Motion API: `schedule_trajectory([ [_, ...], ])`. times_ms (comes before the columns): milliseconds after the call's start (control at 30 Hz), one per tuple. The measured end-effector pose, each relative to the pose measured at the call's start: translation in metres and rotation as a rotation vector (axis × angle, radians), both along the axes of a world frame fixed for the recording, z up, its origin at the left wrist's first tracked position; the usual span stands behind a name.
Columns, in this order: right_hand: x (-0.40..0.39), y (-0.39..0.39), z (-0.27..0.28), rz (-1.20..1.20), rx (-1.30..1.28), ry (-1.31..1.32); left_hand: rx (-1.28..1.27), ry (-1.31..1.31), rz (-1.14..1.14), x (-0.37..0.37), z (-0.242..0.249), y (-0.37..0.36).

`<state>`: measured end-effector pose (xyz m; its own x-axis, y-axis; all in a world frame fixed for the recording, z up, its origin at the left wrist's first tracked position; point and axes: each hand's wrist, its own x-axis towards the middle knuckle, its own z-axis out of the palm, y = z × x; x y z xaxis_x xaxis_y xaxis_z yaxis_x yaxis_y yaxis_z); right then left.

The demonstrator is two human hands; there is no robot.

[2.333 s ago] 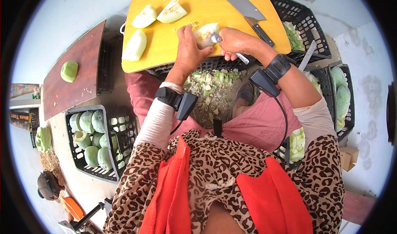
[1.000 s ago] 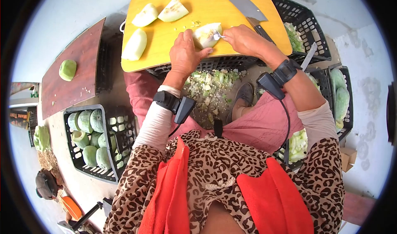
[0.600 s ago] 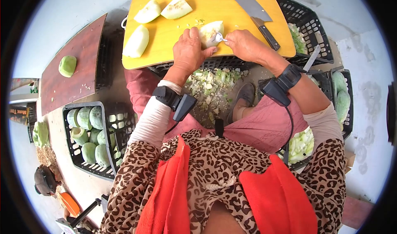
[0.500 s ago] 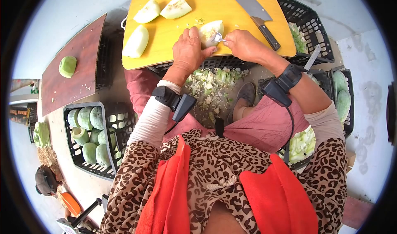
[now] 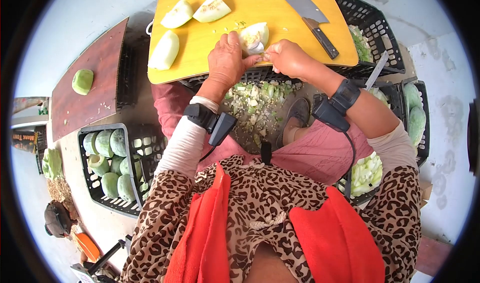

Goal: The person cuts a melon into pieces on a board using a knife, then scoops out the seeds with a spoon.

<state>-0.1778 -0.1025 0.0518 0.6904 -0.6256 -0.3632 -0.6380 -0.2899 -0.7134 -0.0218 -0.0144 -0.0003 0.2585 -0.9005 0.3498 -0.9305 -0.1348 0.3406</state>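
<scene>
Scooping seeds is the step I am judging to be in hand: my left hand is curling around the melon quarter, pinning it at the near edge of the yellow cutting board, while my right hand is pinching a spoon whose bowl is digging into the pulpy core. Next, I reckon, the spoon needs a firm drag toward the near edge. Three cleaned quarters are lying far left, a cleaver far right, scraps on the floor below.
</scene>
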Motion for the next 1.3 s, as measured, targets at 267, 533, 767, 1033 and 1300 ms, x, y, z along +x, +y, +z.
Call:
schedule_trajectory([
  [267,-0.002,-0.007,-0.018,0.131,-0.389,-0.083,0.027,-0.005,0.011,-0.001,0.003,0.000],
  [533,0.000,-0.004,-0.012,0.098,-0.274,-0.075,0.072,0.031,0.029,-0.003,0.007,0.001],
  [767,-0.007,-0.006,-0.021,0.188,-0.557,-0.136,0.071,0.029,0.030,-0.002,0.005,0.000],
  [1033,-0.011,-0.010,-0.024,0.208,-0.634,-0.137,0.057,0.051,0.017,-0.001,0.004,0.001],
  [1300,-0.014,-0.022,-0.026,0.317,-0.811,-0.108,0.061,0.068,0.024,0.000,0.004,0.001],
])
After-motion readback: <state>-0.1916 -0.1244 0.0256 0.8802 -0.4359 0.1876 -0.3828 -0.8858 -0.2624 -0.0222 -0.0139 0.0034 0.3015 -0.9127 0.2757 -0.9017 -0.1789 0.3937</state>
